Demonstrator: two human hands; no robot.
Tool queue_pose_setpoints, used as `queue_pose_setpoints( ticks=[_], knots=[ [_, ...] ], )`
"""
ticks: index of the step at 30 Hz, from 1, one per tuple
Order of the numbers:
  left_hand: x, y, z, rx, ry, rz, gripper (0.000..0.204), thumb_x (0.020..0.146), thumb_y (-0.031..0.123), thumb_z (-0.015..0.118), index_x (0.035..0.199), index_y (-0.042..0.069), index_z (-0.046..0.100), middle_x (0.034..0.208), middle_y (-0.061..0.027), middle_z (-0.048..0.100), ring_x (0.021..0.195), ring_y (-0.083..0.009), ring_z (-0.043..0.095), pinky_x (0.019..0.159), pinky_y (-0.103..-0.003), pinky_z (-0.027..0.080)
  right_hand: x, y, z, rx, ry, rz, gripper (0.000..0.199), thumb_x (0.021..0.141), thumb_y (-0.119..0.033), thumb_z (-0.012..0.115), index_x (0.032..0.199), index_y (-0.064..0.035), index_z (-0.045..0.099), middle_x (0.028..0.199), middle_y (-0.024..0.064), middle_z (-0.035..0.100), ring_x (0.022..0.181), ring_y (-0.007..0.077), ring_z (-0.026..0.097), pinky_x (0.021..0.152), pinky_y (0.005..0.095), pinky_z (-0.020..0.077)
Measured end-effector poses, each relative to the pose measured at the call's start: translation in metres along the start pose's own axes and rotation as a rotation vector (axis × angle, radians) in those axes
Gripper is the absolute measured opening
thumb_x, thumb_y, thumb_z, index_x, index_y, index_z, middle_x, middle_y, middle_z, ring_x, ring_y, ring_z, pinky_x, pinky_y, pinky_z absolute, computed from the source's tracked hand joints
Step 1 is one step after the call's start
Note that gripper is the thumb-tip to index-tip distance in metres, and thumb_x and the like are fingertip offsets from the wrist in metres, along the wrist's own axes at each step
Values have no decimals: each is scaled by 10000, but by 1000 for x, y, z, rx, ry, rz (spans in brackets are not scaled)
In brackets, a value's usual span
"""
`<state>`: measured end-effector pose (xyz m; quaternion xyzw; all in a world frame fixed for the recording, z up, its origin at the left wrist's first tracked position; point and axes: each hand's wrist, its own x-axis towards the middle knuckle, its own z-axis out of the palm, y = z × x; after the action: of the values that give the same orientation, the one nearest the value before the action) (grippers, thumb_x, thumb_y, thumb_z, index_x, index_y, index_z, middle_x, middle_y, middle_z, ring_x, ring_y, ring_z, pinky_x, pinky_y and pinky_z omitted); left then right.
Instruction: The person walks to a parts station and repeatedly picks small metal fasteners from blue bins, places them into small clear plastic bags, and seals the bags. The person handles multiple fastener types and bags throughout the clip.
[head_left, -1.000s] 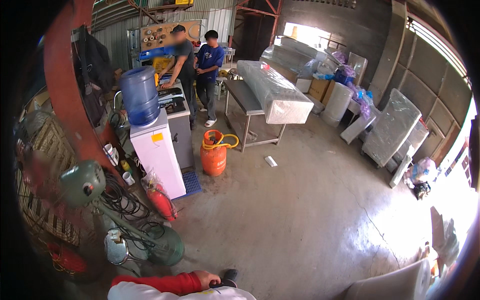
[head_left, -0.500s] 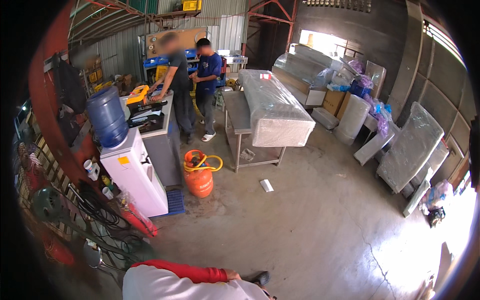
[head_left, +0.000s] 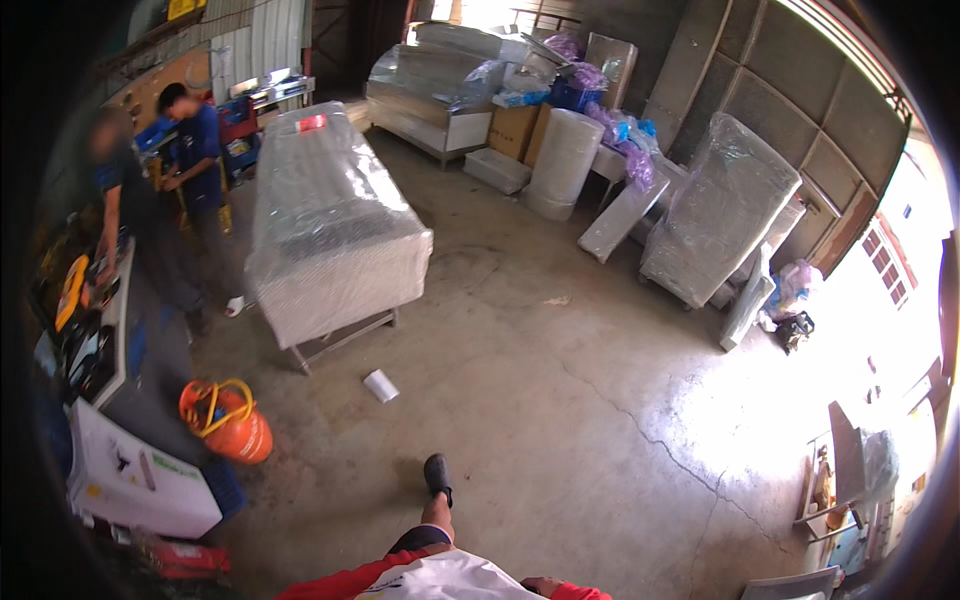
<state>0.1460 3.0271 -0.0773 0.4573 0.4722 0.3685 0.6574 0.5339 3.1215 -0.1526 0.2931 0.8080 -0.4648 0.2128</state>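
My left arm in a red sleeve [head_left: 340, 582] lies across the lower edge, beside my white shirt front [head_left: 450, 578]. Its hand barely shows by my dark shorts, and the fingers cannot be made out. At the bottom, right of the shirt, a small part of my right hand [head_left: 541, 584] appears with a bit of red sleeve; its fingers are hidden. Neither hand visibly holds anything. One leg is stretched forward, with a dark clog [head_left: 437, 474] on the concrete floor. Nearest ahead are a white folded sheet [head_left: 381, 386] and an orange gas cylinder [head_left: 240, 428] with a yellow hose.
A large plastic-wrapped piece [head_left: 335, 230] rests on a metal table. Two people stand at a workbench [head_left: 120, 340] on the left, near a white water dispenser [head_left: 140, 470]. Wrapped panels [head_left: 720, 210] lean on the right wall. Sunlight enters through the opening at right.
The view has swung to the right, so the room's contents sit further left. My leg and clog now show in front, and part of my right sleeve has come into view.
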Motion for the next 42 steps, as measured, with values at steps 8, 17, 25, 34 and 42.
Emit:
queue_pose_setpoints(
  ticks=[8,17,25,34,42],
  knots=[
    [172,115,-205,-524,-338,-146,589,997,518,503,1194,1,705,1130,-76,731,973,-187,686,858,-345,517,88,-28,-203,165,215,163,200,971,-184,593,1091,-41,667,884,151,662,814,308,658,742,411,523],
    [268,233,-413,-97,-44,-148,356,1009,370,648,1116,30,659,956,8,648,895,-77,567,808,-261,455,246,-96,-430,396,541,112,156,990,-156,576,1040,-27,649,837,156,629,775,281,627,727,386,504],
    [365,354,-570,-51,195,-204,701,905,516,730,1389,47,536,1207,-96,647,1124,-177,594,981,-324,470,450,-132,-775,491,686,-206,132,995,-101,551,939,-3,622,803,101,635,735,218,605,671,351,483],
    [377,415,-684,-805,1039,232,328,1013,270,631,1121,-37,677,993,-50,716,913,-88,637,810,-283,523,664,-325,-1076,309,-273,-309,297,989,-296,621,814,-72,532,714,-16,415,699,114,399,620,303,366],
    [348,615,-943,-136,874,332,274,1037,204,575,1041,-55,665,849,-87,692,761,-128,628,673,-295,483,853,-473,-1268,108,-250,-338,272,985,-275,627,848,-45,581,751,25,509,729,152,496,670,329,429]
  ],
)
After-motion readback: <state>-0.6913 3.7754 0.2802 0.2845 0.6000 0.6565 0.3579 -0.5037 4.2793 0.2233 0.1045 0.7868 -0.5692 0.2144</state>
